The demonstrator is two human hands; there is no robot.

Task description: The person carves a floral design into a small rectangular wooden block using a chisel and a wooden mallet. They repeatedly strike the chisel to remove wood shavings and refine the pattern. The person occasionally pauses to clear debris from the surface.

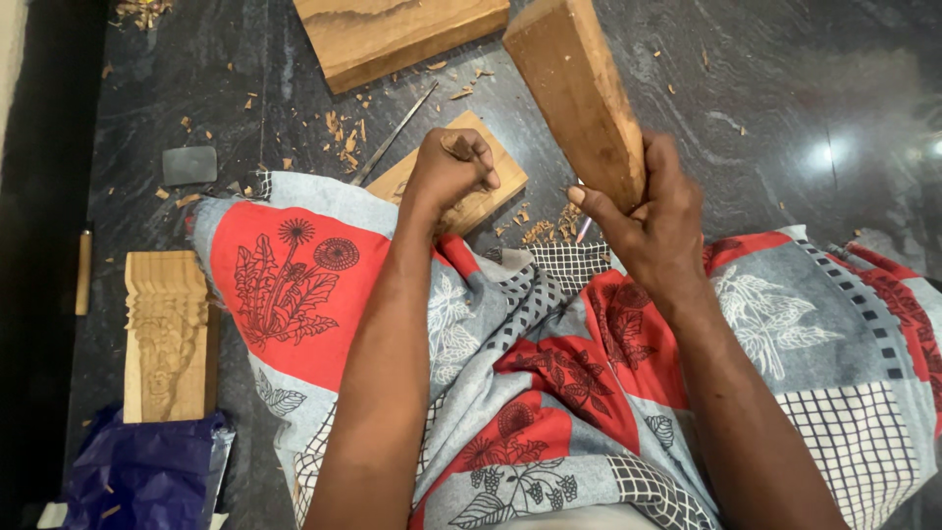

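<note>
My right hand (643, 211) grips a thick wooden block (574, 88) by its lower end, raised like a mallet above the floor. My left hand (451, 167) is closed around a chisel handle (459, 147) whose top pokes out of the fist. It rests on a small flat wooden workpiece (496, 182) lying on the dark stone floor. The chisel's blade is hidden under the fist. Both forearms reach out over my lap, which is covered by a red, grey and white patterned cloth (549, 383).
A large wooden plank (392, 34) lies at the top. A thin metal tool (392, 137) lies beside the workpiece among wood chips (343, 137). A carved wooden piece (167, 329), a grey sharpening stone (189, 165), a wooden-handled tool (83, 270) and a blue bag (147, 471) lie at left.
</note>
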